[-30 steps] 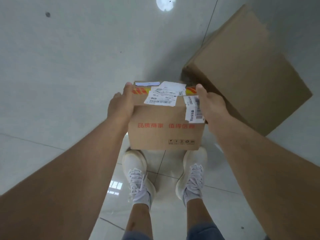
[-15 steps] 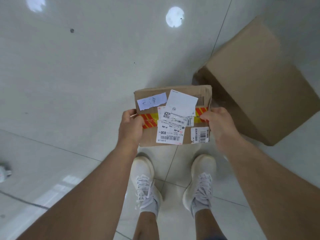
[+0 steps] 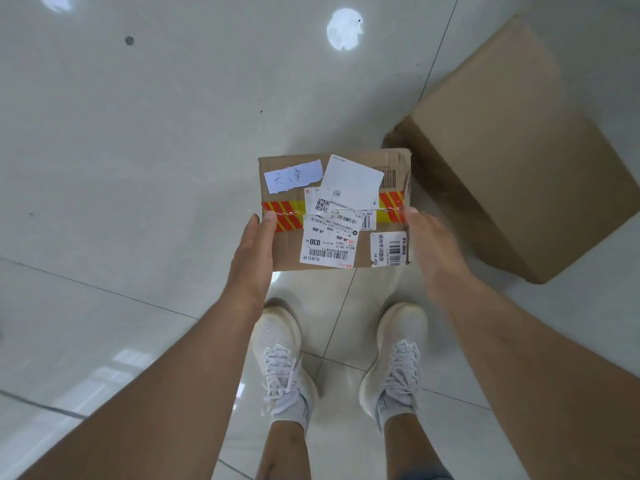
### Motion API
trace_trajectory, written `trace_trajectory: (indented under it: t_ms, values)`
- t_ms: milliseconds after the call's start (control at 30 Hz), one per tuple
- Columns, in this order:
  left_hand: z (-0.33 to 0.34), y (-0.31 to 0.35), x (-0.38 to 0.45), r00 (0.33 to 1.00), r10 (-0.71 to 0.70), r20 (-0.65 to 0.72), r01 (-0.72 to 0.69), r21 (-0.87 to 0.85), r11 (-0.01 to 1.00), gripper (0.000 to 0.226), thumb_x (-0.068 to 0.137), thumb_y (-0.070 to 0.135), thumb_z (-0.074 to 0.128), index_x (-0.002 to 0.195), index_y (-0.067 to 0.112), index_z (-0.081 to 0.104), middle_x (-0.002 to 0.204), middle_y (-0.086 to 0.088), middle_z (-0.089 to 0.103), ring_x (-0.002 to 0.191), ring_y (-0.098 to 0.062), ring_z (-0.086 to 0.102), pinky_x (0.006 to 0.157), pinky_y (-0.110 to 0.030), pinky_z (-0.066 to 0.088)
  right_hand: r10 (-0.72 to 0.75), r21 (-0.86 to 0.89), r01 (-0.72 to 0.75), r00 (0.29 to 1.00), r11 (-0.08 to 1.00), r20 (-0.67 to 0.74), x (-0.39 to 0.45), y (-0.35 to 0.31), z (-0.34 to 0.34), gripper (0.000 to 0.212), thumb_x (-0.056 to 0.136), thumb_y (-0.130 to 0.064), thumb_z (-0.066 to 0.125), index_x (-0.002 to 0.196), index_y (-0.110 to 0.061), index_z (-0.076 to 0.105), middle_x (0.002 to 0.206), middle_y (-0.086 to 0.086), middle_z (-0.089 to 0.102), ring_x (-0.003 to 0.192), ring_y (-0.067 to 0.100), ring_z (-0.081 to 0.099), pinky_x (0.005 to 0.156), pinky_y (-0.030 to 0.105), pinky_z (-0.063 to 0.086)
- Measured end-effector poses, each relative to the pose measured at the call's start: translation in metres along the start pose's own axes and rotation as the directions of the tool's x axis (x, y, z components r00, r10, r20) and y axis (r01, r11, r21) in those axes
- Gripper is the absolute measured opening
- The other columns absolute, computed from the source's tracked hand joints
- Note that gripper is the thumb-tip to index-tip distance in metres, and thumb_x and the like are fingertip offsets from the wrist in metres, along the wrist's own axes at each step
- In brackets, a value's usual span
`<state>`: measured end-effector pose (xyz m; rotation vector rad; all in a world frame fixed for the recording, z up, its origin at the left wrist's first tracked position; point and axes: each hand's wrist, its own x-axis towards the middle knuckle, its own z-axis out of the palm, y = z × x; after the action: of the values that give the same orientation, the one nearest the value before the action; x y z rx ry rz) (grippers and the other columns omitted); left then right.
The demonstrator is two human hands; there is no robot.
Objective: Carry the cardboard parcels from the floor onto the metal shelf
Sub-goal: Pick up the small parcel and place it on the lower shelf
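I hold a small cardboard parcel [image 3: 291, 251] in front of me, above my feet, its top face turned up. White shipping labels and a red-and-yellow striped tape band cover that face. My left hand [image 3: 254, 252] grips its left side, thumb on top. My right hand [image 3: 433, 251] presses against its right side, fingers blurred. A larger plain cardboard box [image 3: 516, 157] lies on the floor to the right. The metal shelf is out of view.
Pale glossy floor tiles [image 3: 138, 150] spread all around, with light reflections at the top. My two white sneakers [image 3: 284, 362] stand directly below the parcel. The large box sits close to my right foot.
The parcel has tipped from showing its printed side face to showing its labelled top, and has risen toward me. Both hands have slid to its left and right sides.
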<state>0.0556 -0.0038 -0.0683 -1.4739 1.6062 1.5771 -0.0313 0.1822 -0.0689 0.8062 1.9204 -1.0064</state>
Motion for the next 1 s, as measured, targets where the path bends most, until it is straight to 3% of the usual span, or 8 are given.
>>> trace_trajectory:
  t_ms: [67,133,300,567,700,833,900,1000]
  values:
    - [0.002,-0.004,0.002,1.000,0.010,0.022,-0.010,-0.023,1.000,0.031,0.095,0.060,0.033,0.100,0.046,0.059,0.105,0.019,0.065,0.105,0.000,0.058,0.111,-0.041,0.038,0.030,-0.010,-0.030,0.999,0.999,0.010,0.000,0.002,0.002,0.045,0.095,-0.048,0.033,0.105,-0.016,0.063,0.093,0.005,0.071,0.079,0.011,0.062,0.064,0.027,0.039]
    - [0.005,-0.006,0.002,0.999,0.003,0.038,-0.002,-0.043,0.999,0.031,0.093,0.065,0.029,0.095,0.051,0.057,0.102,0.022,0.063,0.108,-0.003,0.058,0.114,-0.041,0.035,0.063,-0.012,-0.062,0.997,0.998,0.035,0.001,0.004,0.005,0.046,0.095,-0.051,0.030,0.100,-0.021,0.064,0.092,0.005,0.070,0.081,0.012,0.062,0.075,0.030,0.043]
    - [0.007,-0.008,0.003,0.999,-0.006,0.053,0.010,-0.074,0.997,0.052,0.078,0.074,0.025,0.105,0.048,0.061,0.109,0.017,0.067,0.122,-0.009,0.055,0.118,-0.039,0.031,0.031,0.039,-0.035,0.996,0.999,0.080,0.000,0.005,0.012,0.040,0.097,-0.051,0.027,0.104,-0.028,0.058,0.095,0.001,0.066,0.078,0.008,0.056,0.059,0.022,0.033]
    - [-0.010,0.019,-0.017,0.995,0.075,0.062,-0.069,-0.094,0.993,0.096,0.058,0.097,0.029,0.131,0.042,0.059,0.138,0.008,0.061,0.136,-0.012,0.047,0.119,-0.043,0.027,-0.063,0.126,0.056,0.996,0.991,0.057,-0.025,-0.019,-0.011,0.039,0.097,-0.049,0.031,0.087,-0.028,0.063,0.080,-0.007,0.064,0.071,0.003,0.053,0.064,0.019,0.034]
    - [-0.014,0.052,-0.042,0.993,0.119,0.016,-0.115,-0.167,0.979,0.076,0.074,0.078,0.028,0.127,0.035,0.064,0.130,0.006,0.066,0.128,-0.012,0.053,0.118,-0.040,0.031,-0.194,0.138,0.191,0.981,0.972,0.008,-0.052,-0.045,-0.024,0.042,0.097,-0.046,0.030,0.077,-0.029,0.062,0.084,-0.009,0.068,0.079,0.007,0.061,0.070,0.025,0.041]
    - [-0.022,0.087,-0.075,0.983,0.185,-0.004,-0.181,-0.228,0.957,0.085,0.069,0.080,0.030,0.134,0.033,0.058,0.136,0.005,0.062,0.133,-0.012,0.050,0.118,-0.038,0.030,-0.280,0.233,0.271,0.960,0.934,0.008,-0.084,-0.077,-0.033,0.040,0.091,-0.057,0.032,0.099,-0.032,0.063,0.117,-0.003,0.064,0.101,0.009,0.059,0.083,0.026,0.042]
    - [-0.028,0.103,-0.091,0.978,0.209,-0.020,-0.208,-0.251,0.945,0.090,0.065,0.081,0.031,0.137,0.033,0.055,0.140,0.006,0.060,0.135,-0.012,0.048,0.119,-0.038,0.029,-0.287,0.285,0.266,0.957,0.921,0.036,-0.101,-0.097,-0.041,0.052,0.094,-0.053,0.030,0.116,-0.018,0.062,0.110,0.003,0.067,0.091,0.008,0.061,0.066,0.018,0.037]
    - [-0.036,0.124,-0.119,0.967,0.250,-0.038,-0.251,-0.262,0.932,0.095,0.063,0.086,0.031,0.141,0.035,0.052,0.145,0.007,0.055,0.138,-0.011,0.044,0.120,-0.039,0.027,-0.339,0.320,0.303,0.939,0.898,0.061,-0.130,-0.123,-0.059,0.050,0.097,-0.048,0.028,0.113,-0.016,0.064,0.095,-0.003,0.069,0.081,0.004,0.061,0.064,0.017,0.037]
